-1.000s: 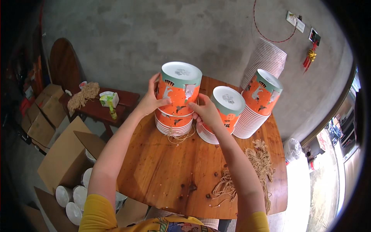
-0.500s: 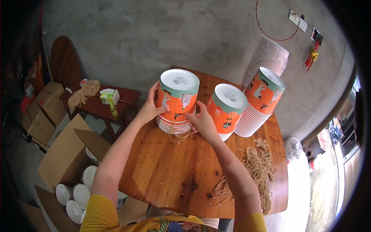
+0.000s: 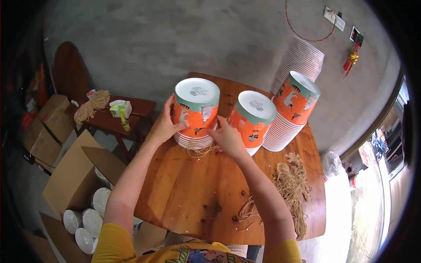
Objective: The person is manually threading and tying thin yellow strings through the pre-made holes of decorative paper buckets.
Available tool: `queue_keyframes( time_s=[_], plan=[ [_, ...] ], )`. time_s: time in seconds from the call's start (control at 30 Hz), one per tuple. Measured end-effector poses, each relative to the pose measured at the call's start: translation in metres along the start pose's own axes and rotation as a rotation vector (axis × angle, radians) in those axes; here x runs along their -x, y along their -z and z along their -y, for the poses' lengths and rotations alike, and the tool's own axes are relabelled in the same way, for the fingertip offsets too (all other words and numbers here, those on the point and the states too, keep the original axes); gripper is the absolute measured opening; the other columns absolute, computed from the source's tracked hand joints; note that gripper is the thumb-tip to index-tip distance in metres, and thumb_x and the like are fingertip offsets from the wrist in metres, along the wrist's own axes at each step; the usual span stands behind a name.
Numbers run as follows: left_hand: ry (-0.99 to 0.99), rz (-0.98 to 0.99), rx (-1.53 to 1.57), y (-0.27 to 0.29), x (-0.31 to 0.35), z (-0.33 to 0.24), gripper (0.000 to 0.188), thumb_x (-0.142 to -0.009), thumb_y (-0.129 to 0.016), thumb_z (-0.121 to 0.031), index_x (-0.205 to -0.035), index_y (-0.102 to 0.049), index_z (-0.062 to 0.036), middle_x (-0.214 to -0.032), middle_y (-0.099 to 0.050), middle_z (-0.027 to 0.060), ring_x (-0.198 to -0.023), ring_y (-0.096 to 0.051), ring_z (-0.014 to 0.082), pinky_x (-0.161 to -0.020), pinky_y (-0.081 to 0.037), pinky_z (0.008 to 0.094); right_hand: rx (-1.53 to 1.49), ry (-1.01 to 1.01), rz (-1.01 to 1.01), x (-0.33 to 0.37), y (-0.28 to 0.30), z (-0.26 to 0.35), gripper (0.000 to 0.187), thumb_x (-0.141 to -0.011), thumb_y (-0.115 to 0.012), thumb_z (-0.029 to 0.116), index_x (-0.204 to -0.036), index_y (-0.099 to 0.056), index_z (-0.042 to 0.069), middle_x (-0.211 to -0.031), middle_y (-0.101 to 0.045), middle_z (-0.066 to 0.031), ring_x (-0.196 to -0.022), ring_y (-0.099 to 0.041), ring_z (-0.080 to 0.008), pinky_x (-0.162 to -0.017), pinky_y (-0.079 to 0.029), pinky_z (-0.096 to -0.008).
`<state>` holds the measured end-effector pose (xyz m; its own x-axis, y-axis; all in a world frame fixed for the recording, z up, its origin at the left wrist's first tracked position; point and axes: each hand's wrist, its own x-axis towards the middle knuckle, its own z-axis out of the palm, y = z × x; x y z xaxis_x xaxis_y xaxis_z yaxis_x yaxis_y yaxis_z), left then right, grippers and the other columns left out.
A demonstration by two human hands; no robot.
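An upside-down orange paper bucket (image 3: pixel 196 115) with a green band and a white base tops a short nested stack on the wooden table. My left hand (image 3: pixel 169 125) wraps its left side, thumb across the front. At its lower right, my right hand (image 3: pixel 230 139) is curled against the bucket, thumb on the front near the stacked rims; some of its fingers are hidden. A thin loop of tan twine (image 3: pixel 201 152) hangs in front of those rims. Close beside my right hand stands a second upside-down bucket (image 3: pixel 252 120) of the same pattern.
Behind right, a taller bucket stack (image 3: pixel 284 131) stands before a plastic-wrapped stack (image 3: pixel 298 61). A twine bundle (image 3: pixel 291 188) lies on the table's (image 3: pixel 184 193) right side. At lower left, an open carton (image 3: pixel 70 175) holds several wrapped white stacks. A bench (image 3: pixel 142 108) bears more twine and a tissue pack.
The whole view has shifted slightly, so the buckets sit a little further left and higher. Both hands keep nearly the same place at the left bucket.
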<state>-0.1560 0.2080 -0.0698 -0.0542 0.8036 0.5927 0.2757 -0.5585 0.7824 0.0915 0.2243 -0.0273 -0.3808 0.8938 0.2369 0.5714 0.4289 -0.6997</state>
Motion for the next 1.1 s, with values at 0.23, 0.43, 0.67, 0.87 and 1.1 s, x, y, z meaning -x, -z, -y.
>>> queue_keyframes(
  time_s=[0.23, 0.43, 0.67, 0.87, 1.1],
  plan=[
    [-0.157, -0.531, -0.496, -0.024, 0.039, -0.030, 0.044, -0.089, -0.064, -0.007, -0.129, -0.047, -0.0043, -0.118, -0.045, 0.0109, -0.098, -0.052, 0.0195, -0.085, -0.045, 0.0335, 0.587, 0.186, -0.370, 0.028, 0.093, 0.032, 0.032, -0.088, -0.066, 0.022, -0.117, -0.059, 0.010, -0.098, -0.061, -0.0108, -0.078, -0.066, -0.0331, -0.063, -0.053, -0.0429],
    [-0.102, 0.139, -0.303, -0.127, 0.075, -0.055, 0.042, -0.087, -0.066, -0.013, -0.122, -0.046, -0.0008, -0.118, -0.049, 0.0180, -0.109, -0.052, 0.0348, -0.091, -0.045, 0.0418, 0.557, 0.217, -0.341, 0.022, 0.112, 0.013, 0.022, -0.083, -0.069, 0.017, -0.101, -0.060, 0.009, -0.098, -0.054, -0.0131, -0.080, -0.063, -0.0328, -0.068, -0.051, -0.0435],
    [-0.162, 0.118, -0.486, -0.170, 0.076, -0.025, 0.068, -0.082, -0.072, -0.020, -0.137, -0.034, -0.0119, -0.123, -0.039, 0.0238, -0.113, -0.047, 0.0435, -0.093, -0.044, 0.0498, 0.451, 0.221, -0.321, 0.015, 0.125, 0.019, 0.021, -0.082, -0.069, 0.013, -0.099, -0.059, 0.006, -0.105, -0.051, -0.0142, -0.083, -0.063, -0.0323, -0.073, -0.052, -0.0436],
    [-0.167, 0.074, -0.462, -0.174, 0.073, -0.026, 0.065, -0.082, -0.073, -0.018, -0.135, -0.036, -0.0106, -0.119, -0.040, 0.0221, -0.107, -0.049, 0.0421, -0.088, -0.045, 0.0493, 0.437, 0.219, -0.322, 0.018, 0.141, 0.032, 0.023, -0.082, -0.068, 0.013, -0.102, -0.059, 0.008, -0.106, -0.052, -0.0149, -0.092, -0.062, -0.0359, -0.078, -0.052, -0.0465],
    [-0.117, -0.099, -0.155, -0.159, 0.045, -0.070, 0.029, -0.093, -0.063, -0.019, -0.115, -0.055, -0.0018, -0.111, -0.050, 0.0137, -0.101, -0.054, 0.0277, -0.087, -0.047, 0.0381, 0.235, 0.394, -0.590, 0.076, 0.182, 0.054, 0.015, -0.087, -0.068, 0.011, -0.097, -0.059, 0.004, -0.105, -0.054, -0.0107, -0.081, -0.064, -0.0244, -0.071, -0.053, -0.0359]
  ],
)
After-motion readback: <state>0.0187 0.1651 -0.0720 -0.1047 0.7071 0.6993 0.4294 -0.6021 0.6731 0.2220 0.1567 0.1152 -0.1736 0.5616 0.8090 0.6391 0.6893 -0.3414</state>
